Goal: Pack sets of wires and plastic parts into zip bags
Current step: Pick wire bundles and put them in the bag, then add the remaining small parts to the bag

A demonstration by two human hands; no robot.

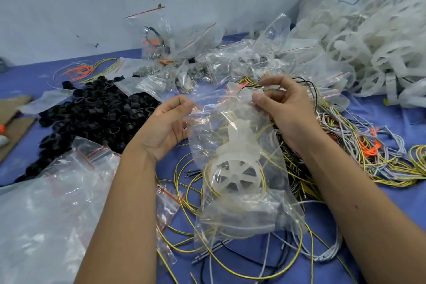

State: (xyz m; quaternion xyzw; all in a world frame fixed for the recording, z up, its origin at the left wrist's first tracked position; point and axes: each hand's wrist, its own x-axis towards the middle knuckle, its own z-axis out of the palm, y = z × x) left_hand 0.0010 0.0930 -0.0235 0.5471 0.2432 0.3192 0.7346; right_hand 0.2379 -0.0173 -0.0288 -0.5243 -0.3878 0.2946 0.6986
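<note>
The zip bag is showing as thin, clear, glossy, crinkled plastic film. The wheel part inside is appearing as translucent white matt plastic. The black parts are looking matt. The table cover is presenting matt blue.

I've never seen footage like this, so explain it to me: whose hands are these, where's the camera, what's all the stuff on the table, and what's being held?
There is no machine here. A person wears a camera on the head, so the one picture looks forward and down at their own two bare hands. The left hand and right hand both pinch the top of a clear zip bag; the right hand also seems to pinch thin wires at the bag's mouth. Inside the bag are a white plastic wheel and yellow wires. On the blue table lie a pile of black plastic parts, loose wires, empty bags, filled bags at the back, and a heap of white plastic parts on the right.
</note>
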